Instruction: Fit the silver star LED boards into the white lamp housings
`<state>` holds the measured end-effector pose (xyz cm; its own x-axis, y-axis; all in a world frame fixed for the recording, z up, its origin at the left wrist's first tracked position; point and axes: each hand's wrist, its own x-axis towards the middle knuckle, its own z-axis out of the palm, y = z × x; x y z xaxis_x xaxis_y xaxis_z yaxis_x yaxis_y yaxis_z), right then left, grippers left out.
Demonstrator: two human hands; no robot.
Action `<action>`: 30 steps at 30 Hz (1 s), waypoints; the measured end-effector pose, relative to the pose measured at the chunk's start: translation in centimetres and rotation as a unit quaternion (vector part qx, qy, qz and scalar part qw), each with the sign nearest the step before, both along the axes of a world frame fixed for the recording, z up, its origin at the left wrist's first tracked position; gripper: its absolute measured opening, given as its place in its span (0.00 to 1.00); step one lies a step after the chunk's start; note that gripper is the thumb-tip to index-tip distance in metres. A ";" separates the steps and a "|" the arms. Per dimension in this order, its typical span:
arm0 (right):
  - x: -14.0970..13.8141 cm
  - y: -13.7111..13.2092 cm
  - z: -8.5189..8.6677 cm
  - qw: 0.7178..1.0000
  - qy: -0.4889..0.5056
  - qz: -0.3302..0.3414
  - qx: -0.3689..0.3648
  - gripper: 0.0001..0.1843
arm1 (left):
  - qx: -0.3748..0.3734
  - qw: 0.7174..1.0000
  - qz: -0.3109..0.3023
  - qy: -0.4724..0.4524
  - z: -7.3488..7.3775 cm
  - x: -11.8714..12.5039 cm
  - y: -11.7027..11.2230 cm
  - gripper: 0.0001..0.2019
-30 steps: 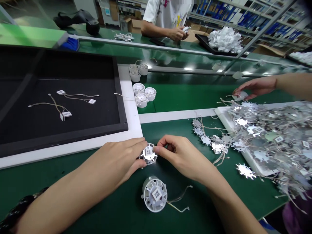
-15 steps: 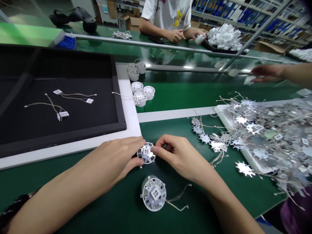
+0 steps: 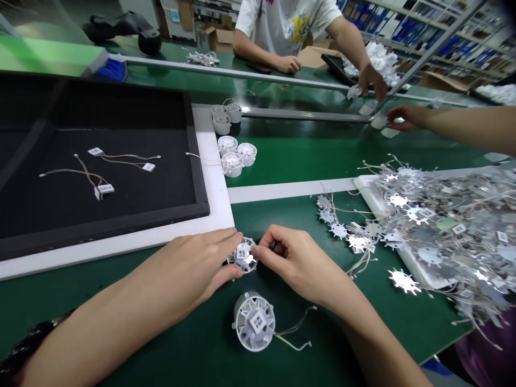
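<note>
My left hand [image 3: 209, 258] grips the left side of a white round plastic housing [image 3: 243, 263], thumb in front and fingers behind. A silver star-shaped plate bearing a white square with a printed code [image 3: 242, 251] lies in its top. My right hand [image 3: 288, 255] is closed in a pinch at the housing's right edge; what its fingertips hold is hidden. Nearer to me stands a second white housing [image 3: 255, 322], its code square facing up and thin wires [image 3: 296, 328] trailing right.
Star-shaped plates with wires [image 3: 439, 226] are heaped at right. A black tray [image 3: 133, 215] holds wired code squares [image 3: 105, 189]. White housings [image 3: 233, 164] stand beyond. Across the bench sits a co-worker [image 3: 278, 32]; another person's hand [image 3: 407, 117] reaches in from the right.
My left fingers and thumb have shifted slightly right around the housing; my right hand stays in its pinch. The co-worker's arm and the other person's hand have moved closer together over the rail.
</note>
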<state>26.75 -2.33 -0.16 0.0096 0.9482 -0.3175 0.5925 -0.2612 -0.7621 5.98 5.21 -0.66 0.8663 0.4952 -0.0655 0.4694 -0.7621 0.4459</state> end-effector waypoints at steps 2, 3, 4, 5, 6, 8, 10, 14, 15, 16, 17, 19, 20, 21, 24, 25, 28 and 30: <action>0.0 0.0 0.0 1.000 0.002 0.003 0.000 0.13 | -0.003 1.000 -0.002 0.006 -0.1 0.0 -0.1 0.13; 0.0 -0.1 0.0 1.000 0.005 0.006 0.002 0.13 | -0.001 1.000 0.000 0.006 -0.1 0.0 -0.1 0.14; 0.1 -0.1 0.1 1.000 0.009 0.008 0.006 0.12 | 0.003 1.000 0.001 0.008 0.0 0.0 -0.2 0.16; 0.1 -0.2 0.1 1.000 0.012 0.010 0.012 0.12 | 0.011 1.000 0.000 0.007 0.0 0.0 -0.3 0.19; 0.2 -0.3 0.1 1.000 0.014 0.012 0.018 0.12 | 0.022 1.000 -0.002 0.004 0.0 0.1 -0.4 0.23; 0.4 -0.4 0.2 0.999 0.016 0.021 0.028 0.11 | 0.040 0.999 -0.012 0.003 0.1 0.3 -0.5 0.30; 0.6 -0.5 0.2 0.999 0.015 0.034 0.028 0.10 | 0.031 0.999 -0.023 0.015 0.2 0.6 -0.3 0.28; 1.3 -0.5 0.0 0.999 0.001 0.044 0.015 0.10 | -0.021 0.999 -0.028 0.030 0.1 0.7 0.3 0.19; 1.4 -0.5 0.0 0.999 -0.009 0.044 0.015 0.10 | -0.027 0.999 -0.030 0.026 0.0 0.7 0.5 0.20; 1.5 -0.5 -0.1 0.999 -0.019 0.044 0.017 0.11 | -0.029 0.999 -0.031 0.023 -0.1 0.6 0.6 0.20; 1.5 -0.5 -0.1 0.998 -0.030 0.045 0.020 0.12 | -0.031 0.999 -0.033 0.022 -0.2 0.5 0.7 0.21; 1.6 -0.5 -0.2 0.997 -0.044 0.049 0.027 0.12 | -0.031 0.999 -0.034 0.024 -0.5 0.2 0.8 0.22; 1.6 -0.6 -0.2 0.997 -0.045 0.053 0.030 0.12 | -0.030 0.999 -0.034 0.023 -0.7 0.1 0.9 0.23; 1.6 -0.6 -0.2 0.997 -0.042 0.059 0.033 0.12 | -0.029 0.999 -0.036 0.017 -0.8 0.0 0.9 0.23; 1.5 -0.6 -0.3 0.996 -0.031 0.078 0.033 0.13 | -0.039 0.997 -0.060 0.000 -0.9 -0.3 1.1 0.22; 1.5 -0.6 -0.3 0.996 -0.029 0.083 0.029 0.13 | -0.043 0.997 -0.066 0.001 -0.9 -0.4 1.2 0.21; 1.3 -0.6 -0.4 0.995 -0.031 0.098 0.009 0.14 | -0.049 0.996 -0.076 0.010 -0.7 -0.6 1.5 0.19; 1.2 -0.6 -0.5 0.994 -0.031 0.108 -0.006 0.14 | -0.055 0.995 -0.079 0.011 -0.7 -0.7 1.6 0.20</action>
<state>27.95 -2.94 -0.63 -0.1740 0.9261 -0.3348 0.6819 -0.1320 -0.7194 5.30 6.76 -1.35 0.9306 0.3416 -0.1316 0.3580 -0.7745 0.5215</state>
